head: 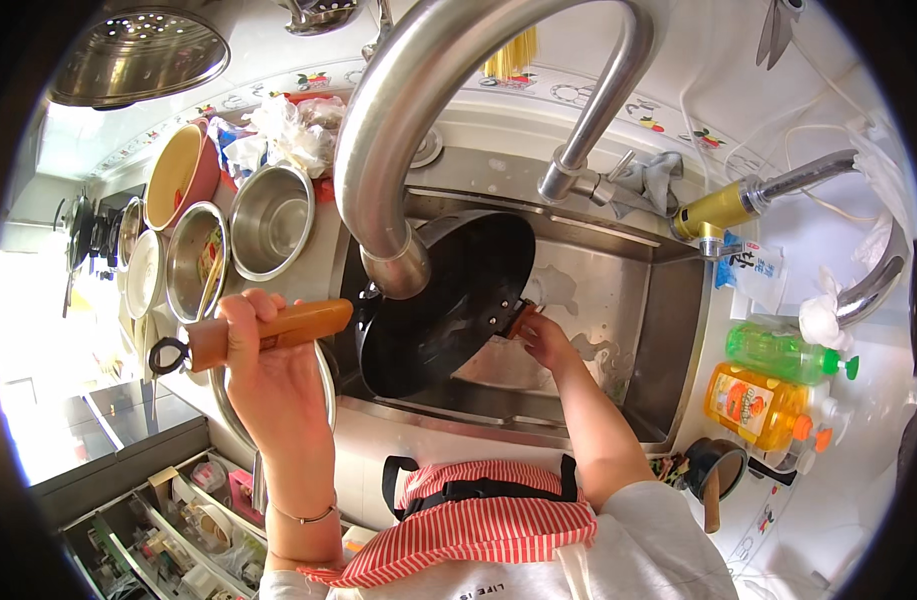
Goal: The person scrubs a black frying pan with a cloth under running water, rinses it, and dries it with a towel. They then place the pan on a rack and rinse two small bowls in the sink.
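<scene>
A black wok (458, 300) is tilted above the steel sink (664, 352), its dark inside facing the right. My left hand (267, 345) is closed around the wok's long wooden handle (304, 324), which has a black hanging ring at its end. On the opposite side, my right hand (547, 339) holds the small side handle (521, 319), with some of its fingers hidden. The large curved steel faucet (387, 157) hangs in front of the wok's upper left and hides where the long handle joins. Wet patches and some foam lie on the sink's bottom.
Steel bowls (272, 221) and a pink basin (180, 176) stand left of the sink. Right of it are a green pump bottle (777, 352), an orange soap bottle (758, 405) and a small pot (717, 465). An open drawer (180, 517) is at lower left. A grey cloth (657, 184) lies behind the tap.
</scene>
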A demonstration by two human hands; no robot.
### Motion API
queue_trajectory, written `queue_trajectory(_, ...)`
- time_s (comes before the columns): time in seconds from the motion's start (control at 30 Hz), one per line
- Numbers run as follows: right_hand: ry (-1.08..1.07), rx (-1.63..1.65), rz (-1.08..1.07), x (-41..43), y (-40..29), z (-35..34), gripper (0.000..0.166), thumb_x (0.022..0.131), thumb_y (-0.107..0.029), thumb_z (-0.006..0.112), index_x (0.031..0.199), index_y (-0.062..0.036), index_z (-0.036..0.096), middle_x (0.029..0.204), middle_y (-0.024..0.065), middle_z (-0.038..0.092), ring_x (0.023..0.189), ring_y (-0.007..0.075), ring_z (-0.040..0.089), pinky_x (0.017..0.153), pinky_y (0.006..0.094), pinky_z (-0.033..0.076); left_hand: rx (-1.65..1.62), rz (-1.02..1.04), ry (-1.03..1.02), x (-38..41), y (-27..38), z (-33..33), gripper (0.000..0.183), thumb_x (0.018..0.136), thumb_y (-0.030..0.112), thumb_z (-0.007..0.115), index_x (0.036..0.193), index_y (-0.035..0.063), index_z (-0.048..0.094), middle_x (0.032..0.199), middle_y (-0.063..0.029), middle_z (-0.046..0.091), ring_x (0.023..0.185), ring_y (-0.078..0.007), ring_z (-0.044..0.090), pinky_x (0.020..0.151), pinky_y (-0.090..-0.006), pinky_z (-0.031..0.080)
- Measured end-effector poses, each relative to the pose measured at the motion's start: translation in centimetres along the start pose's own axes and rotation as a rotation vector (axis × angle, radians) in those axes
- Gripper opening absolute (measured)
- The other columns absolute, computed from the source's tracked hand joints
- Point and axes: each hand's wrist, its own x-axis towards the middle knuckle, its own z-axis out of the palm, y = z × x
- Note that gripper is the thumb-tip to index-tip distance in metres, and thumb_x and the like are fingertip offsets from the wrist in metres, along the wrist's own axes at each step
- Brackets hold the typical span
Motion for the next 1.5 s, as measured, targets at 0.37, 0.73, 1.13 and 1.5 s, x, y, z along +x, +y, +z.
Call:
queue_trajectory(0.37, -0.015, 0.049, -0.242, -1.8, -4.7, 2.8, 0.022, 0.09, -0.031, 0.054, 0.103, -0.014, 0.052, 0.077, 0.0024, 0.057, 0.062, 0.015, 0.054, 0.062, 0.0307, 0.046, -0.178, -0.093, 0.071, 3.0, 4.1, -2.6, 0.015, 0.09, 0.022, 0.058, 0.091, 0.0089, 0.051, 0.084, -0.0021, 0.054, 0.084, -0.0129, 0.052, 0.08, -0.033, 0.04)
queue_trajectory(0.73, -0.067, -0.504, 0.035, -2.4, -6.3, 7.0, 0.051, 0.084, -0.064, 0.04, 0.085, -0.0145, 0.055, 0.055, -0.0025, 0.046, 0.047, 0.0091, 0.042, 0.05, 0.0249, 0.034, -0.025, 0.061, -0.147, 0.1, 8.1, -1.8, 0.026, 0.097, 0.017, 0.04, 0.118, 0.0023, 0.038, 0.115, -0.013, 0.042, 0.111, -0.021, 0.042, 0.1, -0.0388, 0.031)
queue_trajectory(1.13, 0.073, -0.737, 0.026, -5.3, -9.6, 4.2, 0.051, 0.081, -0.062, 0.048, 0.071, -0.0121, 0.054, 0.054, -0.0027, 0.046, 0.043, 0.0086, 0.04, 0.042, 0.0252, 0.027, -0.006, -0.033, -0.045, -0.6, 7.8, -5.6, 0.034, 0.097, 0.015, 0.037, 0.128, 0.0003, 0.032, 0.116, -0.015, 0.043, 0.113, -0.0236, 0.042, 0.102, -0.0402, 0.03)
queue_trajectory(1.5, 0.388, -0.979, -0.082, -14.3, -16.2, 1.8, 0.054, 0.081, -0.063, 0.046, 0.072, -0.0113, 0.056, 0.055, -0.002, 0.05, 0.047, 0.0096, 0.044, 0.049, 0.0274, 0.032, -0.236, -0.316, 0.124, -1.6, 5.5, -11.2, 0.016, 0.09, 0.013, 0.05, 0.104, 0.0044, 0.05, 0.105, -0.0111, 0.055, 0.107, -0.0236, 0.049, 0.098, -0.0435, 0.034)
